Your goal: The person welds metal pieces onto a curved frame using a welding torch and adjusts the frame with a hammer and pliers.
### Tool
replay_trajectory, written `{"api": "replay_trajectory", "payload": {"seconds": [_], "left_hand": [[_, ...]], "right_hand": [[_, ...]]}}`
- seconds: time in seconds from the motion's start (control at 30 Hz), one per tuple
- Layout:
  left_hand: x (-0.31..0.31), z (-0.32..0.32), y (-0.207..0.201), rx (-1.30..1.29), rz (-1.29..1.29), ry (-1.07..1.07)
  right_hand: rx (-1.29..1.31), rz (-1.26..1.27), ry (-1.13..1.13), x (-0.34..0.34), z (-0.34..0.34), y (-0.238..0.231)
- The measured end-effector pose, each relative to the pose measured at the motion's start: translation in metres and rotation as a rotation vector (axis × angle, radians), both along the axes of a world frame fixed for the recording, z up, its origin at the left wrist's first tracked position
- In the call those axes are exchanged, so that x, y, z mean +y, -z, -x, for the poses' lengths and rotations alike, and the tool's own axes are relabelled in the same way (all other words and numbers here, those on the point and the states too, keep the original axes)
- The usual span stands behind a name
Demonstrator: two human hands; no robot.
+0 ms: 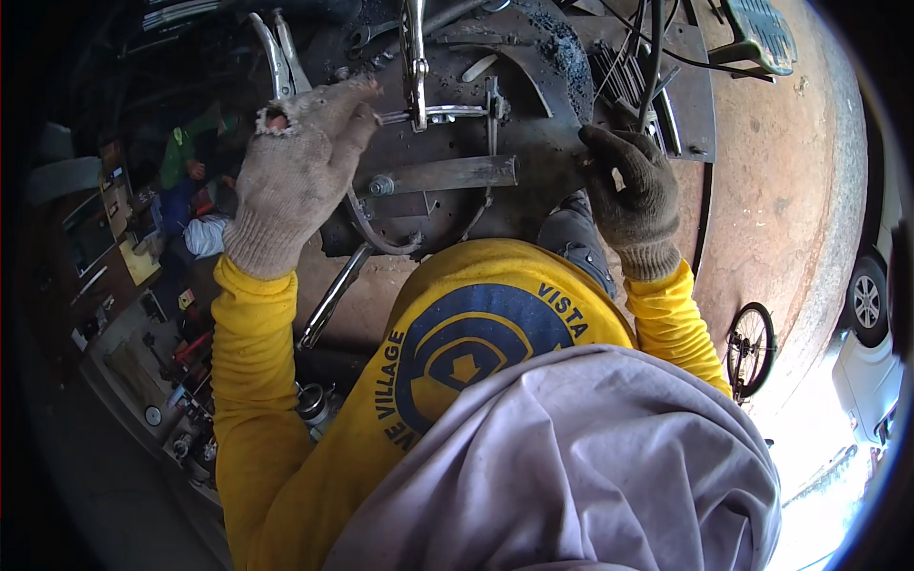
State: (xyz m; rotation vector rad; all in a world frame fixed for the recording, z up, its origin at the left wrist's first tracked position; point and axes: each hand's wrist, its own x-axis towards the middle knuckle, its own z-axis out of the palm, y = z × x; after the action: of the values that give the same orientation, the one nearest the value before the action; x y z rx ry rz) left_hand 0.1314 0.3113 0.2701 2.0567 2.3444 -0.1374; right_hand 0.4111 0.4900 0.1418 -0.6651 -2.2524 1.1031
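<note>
My left hand, in a worn pale glove with a torn hole, reaches over the dark steel work table. Its fingers stretch right, beside the end of a thin metal bar; contact with it is unclear. An upright locking clamp meets that bar. Behind the left hand lie locking pliers. Nearer me rests a flat steel bar with a bolt-like round end, above a curved metal rod. At the table's right side, my right hand, darkly gloved, has its forefinger extended left and other fingers partly bent. Nothing shows clearly in it.
A bundle of thin rods and a black cable lie beyond my right hand. Dark grit covers the table's far right. A shiny tube juts toward me. Right stand a green chair and bicycle wheel; left, another person's green sleeve.
</note>
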Motion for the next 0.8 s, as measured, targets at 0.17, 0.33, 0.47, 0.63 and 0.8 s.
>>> {"api": "replay_trajectory", "payload": {"seconds": [0.17, 0.33, 0.47, 0.63, 0.8], "left_hand": [[-0.006, 0.011, -0.022, 0.196, -0.066, 0.062], [-0.029, 0.001, -0.013, 0.246, 0.037, 0.006], [-0.045, -0.030, 0.028, -1.110, -0.436, -0.550], [-0.039, -0.034, 0.026, -0.714, -0.271, -0.443], [-0.011, -0.042, -0.004, 0.381, 0.113, -0.033]], "right_hand": [[0.031, 0.058, 0.016, 0.002, 0.000, 0.001], [0.024, 0.051, 0.030, 0.008, 0.004, 0.008], [-0.013, 0.023, -0.011, 0.010, 0.008, 0.006], [-0.024, -0.086, -0.061, 0.023, 0.028, 0.001], [0.038, -0.366, -0.175, 0.062, 0.122, -0.002]]}}
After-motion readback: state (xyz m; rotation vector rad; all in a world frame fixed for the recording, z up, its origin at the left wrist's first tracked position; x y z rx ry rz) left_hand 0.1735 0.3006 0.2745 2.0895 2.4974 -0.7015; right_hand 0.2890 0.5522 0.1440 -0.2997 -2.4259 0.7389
